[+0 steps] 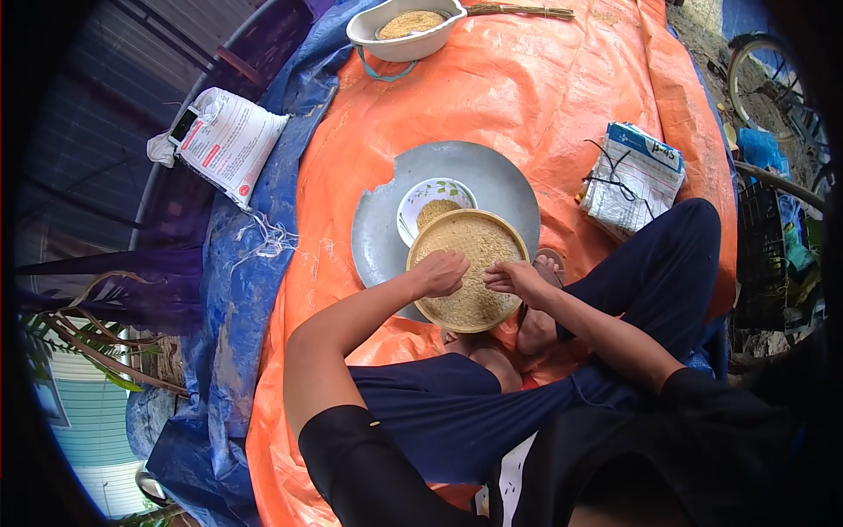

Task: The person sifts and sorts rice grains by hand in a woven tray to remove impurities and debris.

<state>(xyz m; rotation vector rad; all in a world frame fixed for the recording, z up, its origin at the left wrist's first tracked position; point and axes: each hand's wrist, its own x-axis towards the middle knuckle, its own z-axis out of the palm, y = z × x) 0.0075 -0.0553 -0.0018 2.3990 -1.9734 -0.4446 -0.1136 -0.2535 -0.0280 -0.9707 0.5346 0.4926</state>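
Observation:
A round shallow basket (467, 327) full of pale tan grain rests partly over a large grey metal tray (378, 237). Over the basket's left side is my left hand (442, 273), fingers curled together; what they hold, if anything, is too small to see. My right hand (516, 281) is above the right side of the grain, its fingertips pressed together, contents too small to make out. Behind the basket, a white bowl (450, 190) with a green leaf pattern stands on the tray and holds some brown grain.
An orange tarpaulin (369, 114) lies over a blue one (224, 351). Farther back are a grey basin (430, 42) of grain and a bundle of sticks (527, 10). A white sack (230, 145) lies left, folded sacks (632, 180) right, beyond them a bicycle wheel (762, 83).

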